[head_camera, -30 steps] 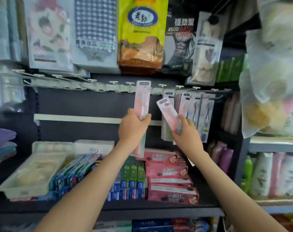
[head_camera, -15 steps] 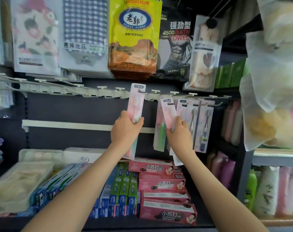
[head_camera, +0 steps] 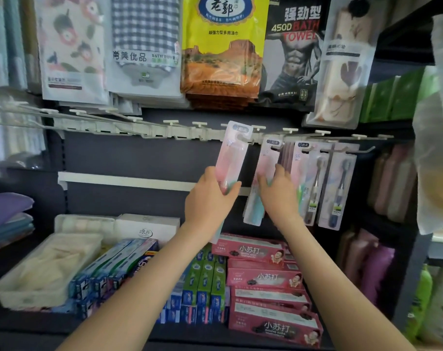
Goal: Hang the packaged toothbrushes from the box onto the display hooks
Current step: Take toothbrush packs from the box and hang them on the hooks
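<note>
My left hand (head_camera: pixel 210 201) grips a pink packaged toothbrush (head_camera: pixel 231 154) held upright, its top in front of the white hook rail (head_camera: pixel 182 133). To its right, my right hand (head_camera: pixel 278 196) holds a second pink toothbrush pack (head_camera: pixel 264 171) whose top sits at a hook on the rail. More toothbrush packs (head_camera: pixel 326 183) hang on the hooks further right. The box is not in view.
Bath towel packs (head_camera: pixel 223 46) hang on the row above. Several bare hooks (head_camera: pixel 76 115) run along the rail to the left. Toothpaste boxes (head_camera: pixel 263 279) and a white tray (head_camera: pixel 38 269) fill the shelf below. Bags hang at the right edge (head_camera: pixel 435 148).
My right hand has swung its pack from tilted to upright and moved it up against the hanging packs at the hook. My left hand keeps its pack raised at the rail.
</note>
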{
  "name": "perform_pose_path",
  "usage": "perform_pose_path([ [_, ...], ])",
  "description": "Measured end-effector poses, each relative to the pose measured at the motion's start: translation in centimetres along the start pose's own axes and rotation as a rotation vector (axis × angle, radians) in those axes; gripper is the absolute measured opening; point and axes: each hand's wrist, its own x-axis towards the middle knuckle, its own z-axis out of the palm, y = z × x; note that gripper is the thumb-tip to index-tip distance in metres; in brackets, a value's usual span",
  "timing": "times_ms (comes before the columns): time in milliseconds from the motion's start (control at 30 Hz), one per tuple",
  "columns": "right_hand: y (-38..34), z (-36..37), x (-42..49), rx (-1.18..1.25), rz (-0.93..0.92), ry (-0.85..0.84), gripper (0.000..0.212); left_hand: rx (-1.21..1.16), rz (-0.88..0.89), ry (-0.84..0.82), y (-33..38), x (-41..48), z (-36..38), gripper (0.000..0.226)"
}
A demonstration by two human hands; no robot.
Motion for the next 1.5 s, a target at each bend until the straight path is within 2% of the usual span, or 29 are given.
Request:
perform_pose_path([
  [100, -1.8, -0.8, -3.0, 0.439, -0.080, -0.002, 0.038, 0.002, 0.044, -0.010, 0.5, -0.6, 0.0, 0.042],
  [167, -2.9, -1.0, -4.5, 0.588, -0.106, -0.068, 0.031, 0.007, 0.088, -0.031, 1.3, -1.0, 0.3, 0.038],
  [267, -3.8, -1.1, -4.7, 0.705, -0.019, -0.122, 0.063, -0.004, 0.211, -0.106, 2.6, -1.6, 0.8, 0.039],
  [333, -3.4, -1.8, -4.1, 0.748, 0.067, -0.103, 0.071, -0.095, 0.317, -0.231, 3.0, -1.8, 0.8, 0.051],
  [433, -1.7, -3.1, -3.1, 0.621, 0.094, -0.033, 0.069, -0.061, 0.495, -0.375, 2.8, -1.6, 0.6, 0.059],
  [500, -0.8, -3.7, -2.9, 0.500, 0.065, 0.032, 0.065, 0.035, 0.591, -0.322, 2.5, -1.4, 0.5, 0.059],
  [567, 0.0, -4.0, -2.9, 0.325, -0.028, 0.087, 0.060, 0.048, 0.569, -0.242, 2.4, -0.8, 0.3, 0.052],
  [667, 0.8, -4.2, -2.9, 0.021, -0.148, 0.082, 0.059, 0.039, 0.432, -0.180, 2.2, -0.1, 0.2, 0.041],
  [767, 1.3, -4.0, -2.2, -0.127, -0.143, 0.083, 0.063, 0.100, 0.378, -0.172, 2.0, 0.1, 0.5, 0.037],
  [900, 1.0, -3.9, -0.6, -0.178, -0.115, 0.089, 0.065, 0.108, 0.312, -0.109, 1.9, 1.3, 1.0, 0.051],
  [967, 0.6, -3.6, 0.1, -0.190, -0.119, 0.093, 0.068, 0.122, 0.350, 0.015, 2.1, 2.4, 0.8, 0.062],
  [1067, 0.6, -3.1, 0.2, -0.218, -0.122, 0.100, 0.070, 0.275, 0.414, 0.246, 2.2, 4.4, 0.7, 0.073],
  [1133, 1.0, -3.0, 0.0, -0.234, -0.118, 0.094, 0.069, 0.368, 0.395, 0.251, 2.1, 5.4, 0.4, 0.076],
  [1267, 1.2, -3.1, 0.1, -0.259, -0.098, 0.093, 0.069, 0.420, 0.356, 0.151, 1.3, 6.5, 0.5, 0.074],
  [1500, 0.2, -2.4, 1.5, -0.324, 0.017, 0.045, 0.057, 0.368, 0.367, 0.172, 1.3, 6.4, 0.7, 0.071],
])
